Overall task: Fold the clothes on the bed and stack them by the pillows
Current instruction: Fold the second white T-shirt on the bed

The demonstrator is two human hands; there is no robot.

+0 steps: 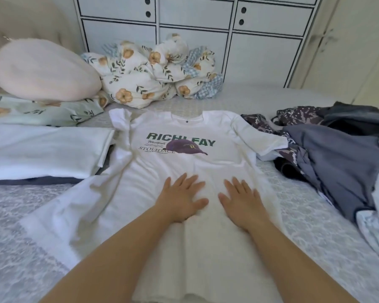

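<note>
On the bed point(293, 215) the white T-shirt point(184, 167) lies spread, print up; left hand point(182, 197) and right hand point(241, 200) press it flat, fingers straight; a hard push could bunch it into new wrinkles.

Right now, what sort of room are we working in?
Most likely a bedroom: the white T-shirt lies spread on a bed, pillows and a bunched floral duvet sit at its head, with a white wardrobe behind.
</note>
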